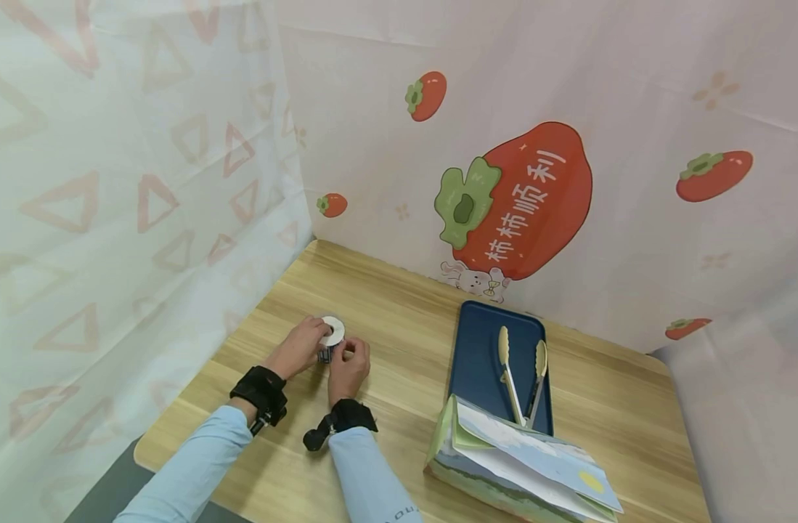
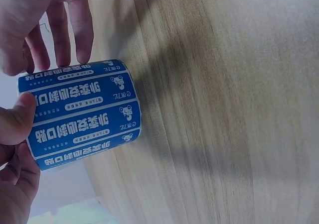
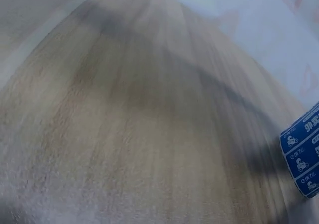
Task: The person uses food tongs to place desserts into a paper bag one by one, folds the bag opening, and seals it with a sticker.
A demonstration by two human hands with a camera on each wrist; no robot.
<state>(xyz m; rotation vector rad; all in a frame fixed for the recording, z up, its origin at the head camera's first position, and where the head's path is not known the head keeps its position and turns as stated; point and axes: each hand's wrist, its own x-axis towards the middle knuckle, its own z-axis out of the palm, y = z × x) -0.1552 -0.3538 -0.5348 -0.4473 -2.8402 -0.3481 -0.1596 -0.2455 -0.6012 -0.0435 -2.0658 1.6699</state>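
Observation:
A roll of blue sticker labels (image 2: 79, 112) with white print is held between both hands over the wooden table. From above, its white end (image 1: 334, 330) and dark centre hole face up. My left hand (image 1: 298, 347) grips the roll from the left, fingers at the hole. On the near right side, my right hand (image 1: 350, 369) has its thumb and index finger together at the roll's edge, and its other fingers are bent. The left wrist view shows a thumb (image 2: 22, 117) pressing the labels' end. Only a corner of the roll (image 3: 301, 157) enters the right wrist view.
To the right lies a dark blue tray (image 1: 480, 363) carrying tongs (image 1: 511, 381) with beige tips. Nearer, a landscape-printed paper item (image 1: 503, 472) with white inside overlaps the tray's front. Printed cloth (image 1: 372, 145) hangs behind and at the sides of the wooden table (image 1: 399, 363).

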